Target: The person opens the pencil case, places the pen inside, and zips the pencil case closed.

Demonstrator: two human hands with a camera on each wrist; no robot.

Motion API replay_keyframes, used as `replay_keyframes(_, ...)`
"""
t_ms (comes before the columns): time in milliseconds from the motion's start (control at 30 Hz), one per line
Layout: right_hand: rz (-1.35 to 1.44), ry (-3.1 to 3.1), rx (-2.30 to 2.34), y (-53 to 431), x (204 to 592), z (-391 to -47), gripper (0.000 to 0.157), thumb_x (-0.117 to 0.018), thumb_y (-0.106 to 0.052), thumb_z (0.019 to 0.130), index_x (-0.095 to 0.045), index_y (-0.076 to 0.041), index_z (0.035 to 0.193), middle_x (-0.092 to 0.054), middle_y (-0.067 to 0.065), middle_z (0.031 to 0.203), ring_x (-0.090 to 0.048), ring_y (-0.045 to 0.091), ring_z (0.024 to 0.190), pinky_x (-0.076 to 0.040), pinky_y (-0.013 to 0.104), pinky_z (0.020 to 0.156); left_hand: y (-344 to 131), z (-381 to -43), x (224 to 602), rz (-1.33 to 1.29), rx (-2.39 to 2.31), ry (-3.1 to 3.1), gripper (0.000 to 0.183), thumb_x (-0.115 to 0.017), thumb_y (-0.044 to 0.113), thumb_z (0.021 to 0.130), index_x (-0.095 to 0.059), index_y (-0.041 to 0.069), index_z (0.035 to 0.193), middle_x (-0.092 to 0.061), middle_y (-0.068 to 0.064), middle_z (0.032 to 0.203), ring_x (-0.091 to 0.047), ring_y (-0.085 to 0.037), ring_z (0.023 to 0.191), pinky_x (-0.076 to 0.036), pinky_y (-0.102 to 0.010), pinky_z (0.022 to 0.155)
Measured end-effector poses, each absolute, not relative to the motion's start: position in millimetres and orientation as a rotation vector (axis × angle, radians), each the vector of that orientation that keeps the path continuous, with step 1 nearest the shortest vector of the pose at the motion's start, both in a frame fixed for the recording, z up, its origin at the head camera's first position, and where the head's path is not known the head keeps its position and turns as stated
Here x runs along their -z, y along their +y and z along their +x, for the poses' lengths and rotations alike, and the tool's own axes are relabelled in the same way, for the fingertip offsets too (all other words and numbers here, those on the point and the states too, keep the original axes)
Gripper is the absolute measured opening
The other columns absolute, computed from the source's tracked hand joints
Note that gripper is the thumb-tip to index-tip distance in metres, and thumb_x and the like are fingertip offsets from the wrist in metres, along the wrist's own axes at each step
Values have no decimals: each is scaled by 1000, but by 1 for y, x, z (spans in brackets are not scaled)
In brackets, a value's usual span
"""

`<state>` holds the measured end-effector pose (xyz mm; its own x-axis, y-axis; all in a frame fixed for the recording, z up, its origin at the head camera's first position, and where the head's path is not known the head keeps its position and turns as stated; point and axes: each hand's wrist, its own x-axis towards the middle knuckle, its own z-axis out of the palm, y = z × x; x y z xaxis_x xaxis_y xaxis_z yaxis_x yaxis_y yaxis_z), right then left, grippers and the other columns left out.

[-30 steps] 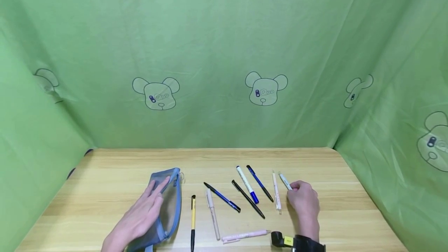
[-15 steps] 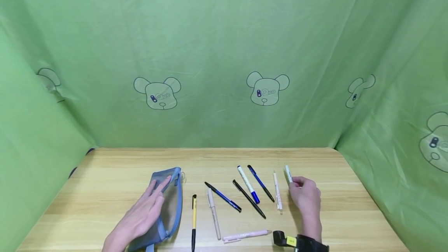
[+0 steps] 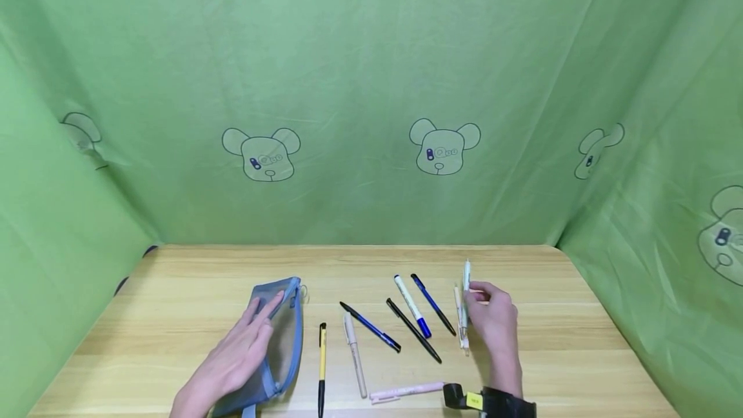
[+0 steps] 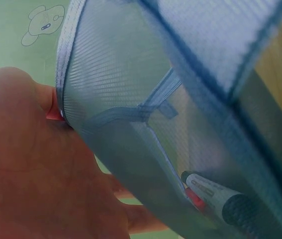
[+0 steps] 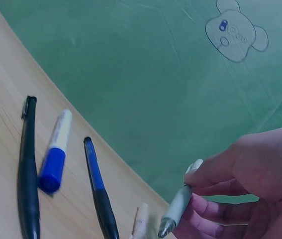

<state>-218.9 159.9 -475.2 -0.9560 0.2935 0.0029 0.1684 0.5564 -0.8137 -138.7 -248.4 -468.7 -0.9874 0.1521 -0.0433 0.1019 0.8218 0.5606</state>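
My left hand [image 3: 232, 357] rests along a blue mesh pencil case [image 3: 287, 347], fingers fairly straight against its side. The case gapes toward the right, and a white marker [image 4: 213, 191] with dark ends lies inside. At the right, my right hand [image 3: 493, 321] pinches a pale pen [image 3: 467, 273] between thumb and fingers; its tip points down in the right wrist view. Close beside it lies a white-pink pen [image 3: 458, 302], partly covered in the head view. Left of these lie a blue-black pen [image 3: 432, 303], a blue-capped marker [image 3: 411, 302] and a black pen [image 3: 412, 329].
Between the hands also lie a second blue-black pen [image 3: 371, 328], a beige capped pen [image 3: 355, 357], a yellow-black pen [image 3: 322, 366] and a pink pen [image 3: 406, 392]. Green cloth [image 3: 360, 82] surrounds the wooden table [image 3: 203, 276] at the back and sides.
My right hand has raised the pale pen, turned it more upright and brought it slightly left, over the white-pink pen. The left hand and pencil case stay put.
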Motion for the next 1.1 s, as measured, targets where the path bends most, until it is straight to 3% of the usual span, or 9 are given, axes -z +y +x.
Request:
replay_keyframes(233, -365, -2618, -1497, 146, 472, -221, 32, -62, -9, 93, -64, 3, 123, -66, 20, 101, -66, 22, 65, -60, 29, 56, -249, -138, 470, 231, -913, 2946, 51, -16, 29, 109, -22, 18, 159, -16, -31, 157, -19, -47, 141, -37, -73, 96)
replay_keyframes(467, -353, -2643, -1548, 139, 472, -222, 36, -60, -6, 92, -63, 1, 127, -64, 18, 104, -63, 19, 63, -57, 25, 53, -249, -138, 469, 241, -916, 2957, 51, -17, 27, 109, -21, 18, 159, -17, -31, 157, -19, -47, 141, -45, -70, 88)
replay_keyframes(867, -316, -2645, -1530, 120, 476, -225, 37, -63, -5, 86, -68, -2, 122, -67, 13, 102, -65, 21, 64, -55, 24, 52, -248, -138, 470, 255, -941, 2980, 50, -17, 26, 110, -23, 16, 158, -19, -31, 156, -20, -48, 140, -36, -74, 95)
replay_keyframes(1100, -211, -2663, -1561, 94, 474, -225, 33, -65, -4, 85, -70, -1, 118, -68, 10, 99, -64, 18, 63, -56, 27, 52, -248, -137, 471, 254, -926, 2990, 50, -17, 27, 110, -24, 16, 158, -21, -30, 156, -22, -48, 140, -41, -73, 90)
